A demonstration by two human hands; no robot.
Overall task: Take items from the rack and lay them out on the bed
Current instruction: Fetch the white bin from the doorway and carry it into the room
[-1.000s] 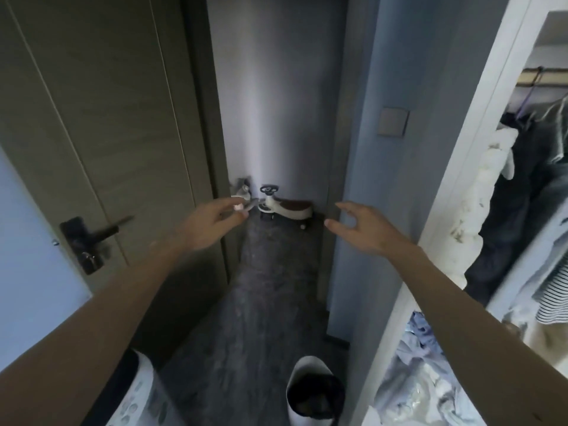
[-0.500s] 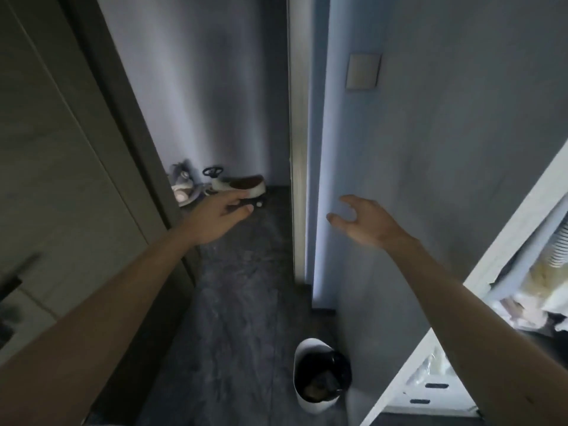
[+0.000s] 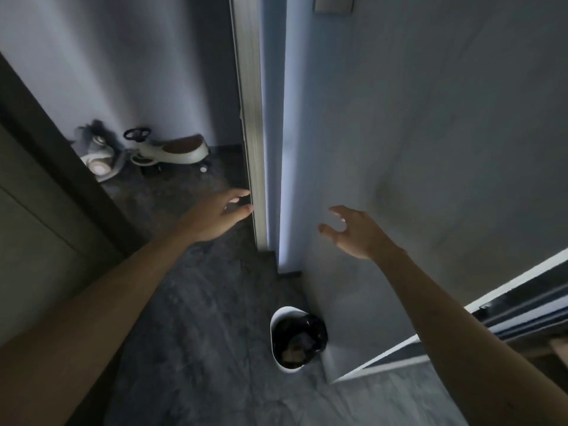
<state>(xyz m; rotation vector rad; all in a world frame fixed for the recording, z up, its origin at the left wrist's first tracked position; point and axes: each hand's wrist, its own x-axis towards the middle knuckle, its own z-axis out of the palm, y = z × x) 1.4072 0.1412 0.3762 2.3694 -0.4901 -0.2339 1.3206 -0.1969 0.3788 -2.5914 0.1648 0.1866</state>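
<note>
I'm looking into a home hallway; a child's ride-on car [image 3: 172, 152] sits by the wall; a lined wastebasket [image 3: 278, 339] stands on grey marbled flooring [image 3: 190, 318].

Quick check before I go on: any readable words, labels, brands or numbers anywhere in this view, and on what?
None can be read.
Wall switch plate: blank, no markings show.
White waste bin: no label visible.
Ride-on toy car: any print is too small and dim to tell.
Left hand and right hand: empty, holding nothing with text.
</note>
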